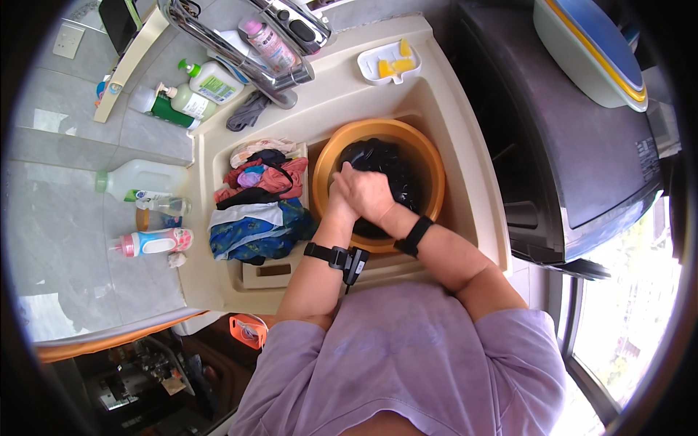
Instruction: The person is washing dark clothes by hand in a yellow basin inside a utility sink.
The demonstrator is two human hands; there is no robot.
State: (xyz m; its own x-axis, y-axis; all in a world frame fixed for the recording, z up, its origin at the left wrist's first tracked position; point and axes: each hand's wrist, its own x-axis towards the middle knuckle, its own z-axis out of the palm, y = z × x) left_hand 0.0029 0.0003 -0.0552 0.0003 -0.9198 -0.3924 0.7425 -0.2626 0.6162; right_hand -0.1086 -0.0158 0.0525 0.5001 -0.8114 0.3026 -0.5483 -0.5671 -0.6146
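Observation:
Over an orange plastic basin (437, 180) in a beige laundry sink (463, 141), both my hands are pressed together. My right hand (368, 193) lies across my left hand (341, 203) and covers much of it. Whether any cloth is caught between them I cannot tell. Dark wet fabric (376, 155), nearly black, fills the basin just beyond and beneath my fingers. Left of the basin, a pile of clothes rests on the sink's ledge: reddish-pink fabric (286, 180) behind a blue patterned garment (262, 234).
A chrome faucet (267, 87) reaches over the sink's back left. Yellow soap pieces (402, 66) lie in a white soap dish (371, 64) on the rim. Several bottles (215, 82) line the left wall. At right stands a dark appliance (572, 147) with stacked basins (583, 60) on top.

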